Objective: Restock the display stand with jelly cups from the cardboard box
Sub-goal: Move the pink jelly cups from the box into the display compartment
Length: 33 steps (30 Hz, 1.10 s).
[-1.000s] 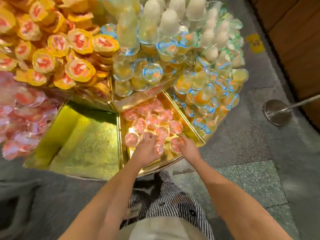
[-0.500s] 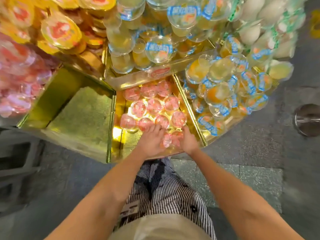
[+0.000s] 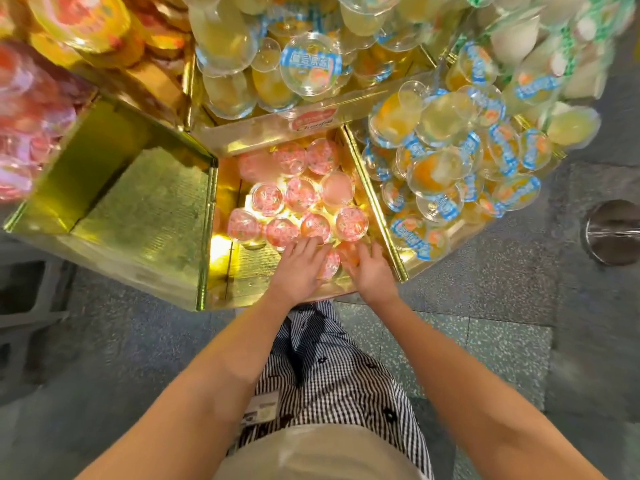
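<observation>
Several pink jelly cups (image 3: 299, 194) lie lid-up in the middle gold compartment (image 3: 242, 271) of the display stand. My left hand (image 3: 299, 270) rests flat with spread fingers on the nearest cups at the compartment's front. My right hand (image 3: 372, 271) lies just to its right, fingers stretched over an orange-pink cup (image 3: 346, 254). One pink cup (image 3: 330, 266) shows between the two hands. The cardboard box is out of view.
An empty gold compartment (image 3: 149, 209) adjoins on the left. Yellow cups with blue labels (image 3: 436, 174) fill the right compartment, and clear cups (image 3: 308, 64) are piled above. Pink packs (image 3: 27, 109) are at far left. A metal post base (image 3: 613, 230) stands on the floor.
The view has closed in on the stand. Both hands stay at the front of the pink-cup compartment, and the right hand has slid closer to the left one.
</observation>
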Each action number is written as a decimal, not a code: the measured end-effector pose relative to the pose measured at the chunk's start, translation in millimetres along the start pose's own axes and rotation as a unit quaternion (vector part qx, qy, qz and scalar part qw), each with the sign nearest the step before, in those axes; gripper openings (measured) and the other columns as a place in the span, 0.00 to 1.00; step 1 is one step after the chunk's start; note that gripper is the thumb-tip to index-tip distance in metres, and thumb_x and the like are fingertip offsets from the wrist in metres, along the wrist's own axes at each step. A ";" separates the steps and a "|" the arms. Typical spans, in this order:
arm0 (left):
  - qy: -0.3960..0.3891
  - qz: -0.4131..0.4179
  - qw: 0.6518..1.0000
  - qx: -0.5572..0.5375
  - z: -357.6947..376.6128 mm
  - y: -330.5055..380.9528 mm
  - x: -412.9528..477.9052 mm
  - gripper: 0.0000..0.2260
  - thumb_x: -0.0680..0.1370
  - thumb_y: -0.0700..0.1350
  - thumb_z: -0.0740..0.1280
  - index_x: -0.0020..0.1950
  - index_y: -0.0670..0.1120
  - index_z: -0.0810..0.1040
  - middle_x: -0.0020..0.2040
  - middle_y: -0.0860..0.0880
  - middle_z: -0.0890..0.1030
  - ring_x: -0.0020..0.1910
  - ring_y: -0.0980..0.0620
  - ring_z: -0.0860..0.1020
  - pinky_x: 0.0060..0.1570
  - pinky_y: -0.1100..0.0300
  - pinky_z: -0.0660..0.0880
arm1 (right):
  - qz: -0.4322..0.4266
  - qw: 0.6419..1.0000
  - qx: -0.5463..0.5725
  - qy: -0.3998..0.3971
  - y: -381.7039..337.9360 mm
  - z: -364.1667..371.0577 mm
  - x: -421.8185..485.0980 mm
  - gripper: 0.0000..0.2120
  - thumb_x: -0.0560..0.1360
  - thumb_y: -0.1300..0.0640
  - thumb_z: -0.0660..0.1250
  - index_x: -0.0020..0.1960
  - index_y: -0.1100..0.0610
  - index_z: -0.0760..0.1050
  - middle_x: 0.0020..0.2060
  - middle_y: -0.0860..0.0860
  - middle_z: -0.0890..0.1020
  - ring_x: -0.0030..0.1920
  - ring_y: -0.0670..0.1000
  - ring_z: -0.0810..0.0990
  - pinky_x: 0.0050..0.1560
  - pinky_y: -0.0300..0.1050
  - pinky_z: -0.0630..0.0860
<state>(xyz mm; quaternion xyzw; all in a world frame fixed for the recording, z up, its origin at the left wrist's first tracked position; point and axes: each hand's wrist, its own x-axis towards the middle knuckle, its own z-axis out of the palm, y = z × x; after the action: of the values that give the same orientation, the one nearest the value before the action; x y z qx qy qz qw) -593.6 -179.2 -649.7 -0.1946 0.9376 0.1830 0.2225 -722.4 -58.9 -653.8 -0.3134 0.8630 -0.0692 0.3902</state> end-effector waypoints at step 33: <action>0.022 0.006 1.000 -0.020 10.6 -30.5 -9.7 0.36 0.75 0.56 0.69 0.78 0.47 0.57 0.73 0.47 0.63 0.72 0.45 0.59 0.72 0.47 0.55 | -0.041 0.979 -0.165 0.111 -10.6 10.5 -17.9 0.23 0.76 0.65 0.64 0.70 0.64 0.65 0.70 0.65 0.67 0.66 0.63 0.71 0.63 0.54 0.73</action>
<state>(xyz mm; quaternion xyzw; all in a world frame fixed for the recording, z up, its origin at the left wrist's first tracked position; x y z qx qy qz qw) -568.3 -198.1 -661.6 -0.1971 0.9395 0.1992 0.1971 -700.8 -55.4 -645.8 -0.3993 0.8868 0.0236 0.2315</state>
